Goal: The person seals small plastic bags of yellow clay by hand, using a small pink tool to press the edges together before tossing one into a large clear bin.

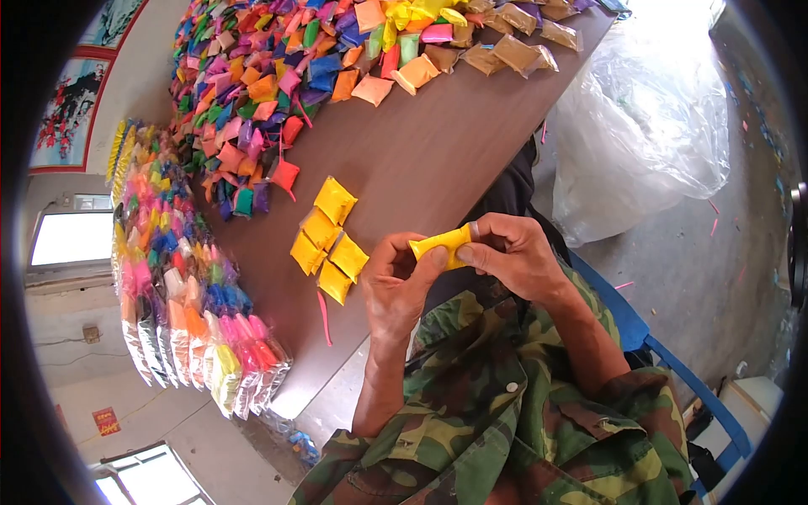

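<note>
Between my two hands is a small yellow packet (441, 246), held above the table's near edge. My left hand (397, 282) pinches its left end with thumb and fingers. At the other end, my right hand (515, 252) grips it the same way, thumb on top. Just left of my hands, several yellow packets (334, 200) lie in a small cluster on the brown table (421, 143). A thin pink strip (325, 320) rests below that cluster. What the packet holds cannot be made out beyond its yellow colour.
A large heap of colourful packets (252, 93) covers the table's far side, with brown packets (513, 52) at its right end. Bundled clear bags of packets (181, 286) stand along the left. A big translucent plastic bag (640, 126) stands right of the table, near a blue chair (606, 299).
</note>
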The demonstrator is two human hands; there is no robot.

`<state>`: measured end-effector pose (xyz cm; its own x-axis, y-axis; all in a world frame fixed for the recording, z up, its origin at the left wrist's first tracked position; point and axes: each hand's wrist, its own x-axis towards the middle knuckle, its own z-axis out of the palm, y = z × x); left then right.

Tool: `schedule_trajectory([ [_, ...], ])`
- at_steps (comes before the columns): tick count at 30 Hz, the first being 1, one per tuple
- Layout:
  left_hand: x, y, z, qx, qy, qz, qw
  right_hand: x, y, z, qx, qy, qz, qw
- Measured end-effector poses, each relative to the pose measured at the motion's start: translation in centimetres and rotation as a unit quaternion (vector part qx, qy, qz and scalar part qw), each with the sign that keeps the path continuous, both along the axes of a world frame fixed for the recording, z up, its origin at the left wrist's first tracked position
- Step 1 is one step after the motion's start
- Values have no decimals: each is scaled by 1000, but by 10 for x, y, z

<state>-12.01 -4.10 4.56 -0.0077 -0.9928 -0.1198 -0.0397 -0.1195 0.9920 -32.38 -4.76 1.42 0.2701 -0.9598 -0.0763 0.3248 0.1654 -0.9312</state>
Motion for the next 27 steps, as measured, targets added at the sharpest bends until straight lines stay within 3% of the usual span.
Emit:
schedule_trajectory([
  [3, 3, 2, -6, -41, -42, 22, 998, 9, -2, 1, 12, -55, -19, 998],
  [9, -8, 5, 2, -9, 5, 23, 1000, 15, -2, -14, 4, -131, -34, 991],
  [12, -6, 2, 1, 7, 27, -35, 999, 12, -1, -20, -9, -129, -32, 991],
  [15, -1, 3, -3, -11, -46, -42, 998, 13, -3, -19, -20, -131, -44, 990],
  [21, -5, 6, 0, -68, -69, -23, 995, 18, -4, -5, 10, -111, -58, 992],
  [27, -8, 9, 1, -24, -62, -18, 998, 20, -4, -18, -17, -59, -83, 995],
])
